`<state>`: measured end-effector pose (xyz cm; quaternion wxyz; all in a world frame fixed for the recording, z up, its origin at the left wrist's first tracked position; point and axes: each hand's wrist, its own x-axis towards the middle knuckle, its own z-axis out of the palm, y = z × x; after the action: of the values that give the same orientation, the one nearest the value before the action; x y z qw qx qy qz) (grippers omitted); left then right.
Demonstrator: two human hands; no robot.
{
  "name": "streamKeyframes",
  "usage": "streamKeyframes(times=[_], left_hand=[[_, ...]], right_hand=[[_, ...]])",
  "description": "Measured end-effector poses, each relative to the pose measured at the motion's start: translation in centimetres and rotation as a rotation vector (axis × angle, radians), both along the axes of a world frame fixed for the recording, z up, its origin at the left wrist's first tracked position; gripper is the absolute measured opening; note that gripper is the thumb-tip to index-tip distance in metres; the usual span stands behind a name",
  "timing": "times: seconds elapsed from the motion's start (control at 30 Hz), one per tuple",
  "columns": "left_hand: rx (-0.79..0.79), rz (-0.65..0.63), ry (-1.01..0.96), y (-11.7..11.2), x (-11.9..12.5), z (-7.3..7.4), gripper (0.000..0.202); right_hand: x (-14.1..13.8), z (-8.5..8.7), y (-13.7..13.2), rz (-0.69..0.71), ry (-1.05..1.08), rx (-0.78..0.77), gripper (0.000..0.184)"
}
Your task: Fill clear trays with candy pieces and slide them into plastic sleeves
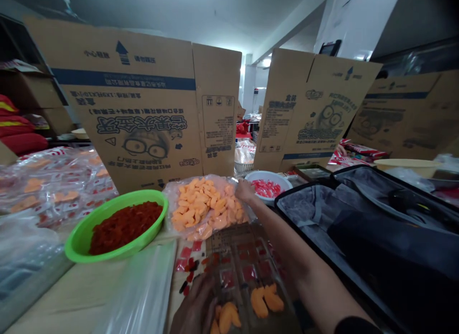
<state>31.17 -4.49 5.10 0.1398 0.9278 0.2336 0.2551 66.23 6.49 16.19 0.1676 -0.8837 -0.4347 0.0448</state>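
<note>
My right hand [245,190] reaches forward between a clear plastic bag of orange, curved candy pieces [195,202] and a pale bowl [285,182] of small red-and-white wrapped packets [266,187]. Its fingers look curled, and whatever they hold is hidden. My left hand [195,305] is low in front, smeared by motion, beside a clear plastic tray [241,303]. Orange pieces [229,317] lie by its fingers, and another orange pair [267,299] lies in the tray's right side. Red square packets [249,272] fill compartments farther up.
A green basin [73,243] of dark red pieces stands at left, near stacked clear sleeves [139,291]. Loose red and dark pieces [189,276] lie on the table. Cardboard panels [150,114] rise behind. An open dark suitcase [369,238] is at right; filled packs [64,181] lie far left.
</note>
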Motion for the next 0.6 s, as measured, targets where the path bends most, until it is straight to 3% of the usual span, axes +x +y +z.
streamKeyframes(times=[0.1, 0.2, 0.3, 0.37, 0.43, 0.5, 0.6], left_hand=[[0.001, 0.019, -0.014, 1.7, -1.5, -1.3, 0.037], [-0.076, 0.065, -0.059, 2.7, -2.5, -1.6, 0.035], [-0.211, 0.139, -0.175, 3.1, -2.3, -0.3, 0.029], [-0.409, 0.195, -0.272, 3.1, -1.5, 1.3, 0.03], [-0.682, 0.219, -0.38, 3.0, -0.2, 3.2, 0.036], [-0.969, 0.209, -0.495, 2.4, 1.2, 5.1, 0.045], [-1.348, 0.094, -0.617, 0.3, 3.4, 7.5, 0.058]], right_hand=[[-0.6, -0.9, 2.0, -0.038, 0.01, 0.017, 0.047], [-0.4, -0.4, 2.5, -0.005, 0.007, 0.076, 0.046], [0.0, 1.5, 1.2, 0.028, -0.027, 0.185, 0.04], [0.0, 2.8, -0.8, 0.043, 0.042, 0.417, 0.033], [-0.6, 3.9, -3.5, 0.064, 0.319, 0.803, 0.027], [-2.0, 4.3, -6.7, 0.113, 0.75, 1.109, 0.032], [-5.4, 3.7, -11.6, 0.166, 1.212, 1.174, 0.039]])
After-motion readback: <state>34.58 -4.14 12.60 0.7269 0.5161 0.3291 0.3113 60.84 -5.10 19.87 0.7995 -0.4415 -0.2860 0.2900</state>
